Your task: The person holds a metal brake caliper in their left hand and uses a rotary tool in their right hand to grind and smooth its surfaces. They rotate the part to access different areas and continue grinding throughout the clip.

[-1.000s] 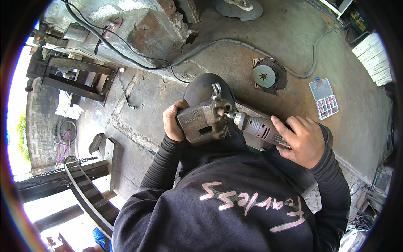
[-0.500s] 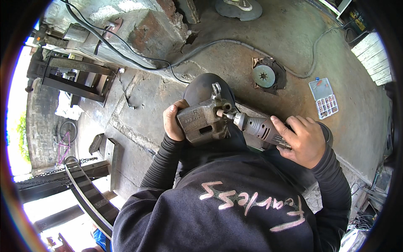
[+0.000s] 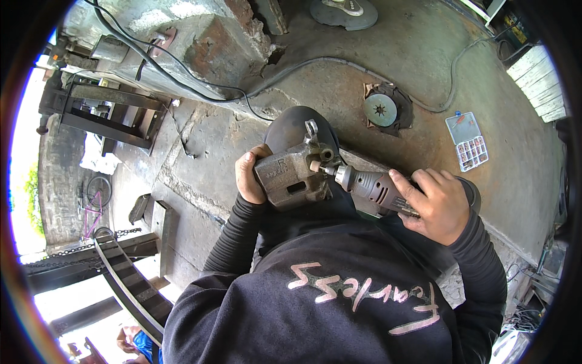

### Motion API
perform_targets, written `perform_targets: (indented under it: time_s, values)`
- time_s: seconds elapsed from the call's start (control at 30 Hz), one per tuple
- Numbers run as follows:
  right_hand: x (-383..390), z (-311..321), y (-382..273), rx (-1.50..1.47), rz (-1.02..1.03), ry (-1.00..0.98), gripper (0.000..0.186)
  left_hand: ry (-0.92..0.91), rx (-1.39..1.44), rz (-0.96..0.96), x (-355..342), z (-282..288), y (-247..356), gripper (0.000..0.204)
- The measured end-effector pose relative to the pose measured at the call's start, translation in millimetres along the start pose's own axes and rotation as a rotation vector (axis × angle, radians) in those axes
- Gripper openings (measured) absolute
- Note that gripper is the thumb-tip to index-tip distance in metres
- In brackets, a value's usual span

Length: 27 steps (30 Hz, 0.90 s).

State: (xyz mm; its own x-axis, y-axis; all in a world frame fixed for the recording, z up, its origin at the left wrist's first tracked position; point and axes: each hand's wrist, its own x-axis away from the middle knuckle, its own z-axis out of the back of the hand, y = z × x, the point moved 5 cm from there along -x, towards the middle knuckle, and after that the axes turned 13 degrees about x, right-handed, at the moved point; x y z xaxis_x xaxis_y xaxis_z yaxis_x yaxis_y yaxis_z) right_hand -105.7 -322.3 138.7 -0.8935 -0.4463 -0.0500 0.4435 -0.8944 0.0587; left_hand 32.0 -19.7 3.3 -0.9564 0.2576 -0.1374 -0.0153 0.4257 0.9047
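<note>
My left hand (image 3: 251, 177) is wrapped round the left end of a grey cast-metal brake caliper (image 3: 290, 180), resting over my knee. My right hand (image 3: 438, 204) grips a dark rotary tool (image 3: 373, 185) that points left toward the caliper. At the tool's tip, a small pinkish grinding stone (image 3: 315, 165) lies against or just over the caliper's right side, below its round boss; whether it touches I cannot tell. Part of the left fingers is hidden behind the caliper.
An open case of small bits (image 3: 471, 151) lies on the floor at right, and a round metal disc (image 3: 382, 110) lies beyond my knee. A grey cable (image 3: 327, 59) crosses the floor. Metal frames (image 3: 112, 115) stand at left, with a curved slatted metal piece (image 3: 130, 279) nearer.
The rotary tool and its stone have shifted very slightly left and up along the caliper. At the lower left edge, part of another person in blue has come further into view.
</note>
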Motion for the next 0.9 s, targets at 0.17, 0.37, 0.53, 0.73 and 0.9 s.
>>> perform_targets:
  time_s: [0.17,0.37,0.53,0.73,0.9]
  values:
    - [2.5,3.2,-1.5,-0.004,0.066,-0.014,0.089,0.032,0.038,0.01,0.0,0.9,-2.2,0.052]
    - [4.0,-0.3,-1.6,-0.038,0.046,0.006,0.087,0.05,0.068,-0.005,-0.1,0.6,-3.4,0.053]
    - [2.0,-5.8,4.9,0.005,-0.028,0.043,0.084,0.027,0.057,0.033,0.1,0.1,-1.9,0.05]
    - [-0.5,-9.1,6.0,0.016,-0.034,0.031,0.085,0.033,0.057,0.033,0.5,-1.0,-1.3,0.051]
    - [-1.9,-9.7,5.4,0.022,-0.025,-0.011,0.087,0.022,0.022,-0.022,-0.9,-1.9,-0.1,0.056]
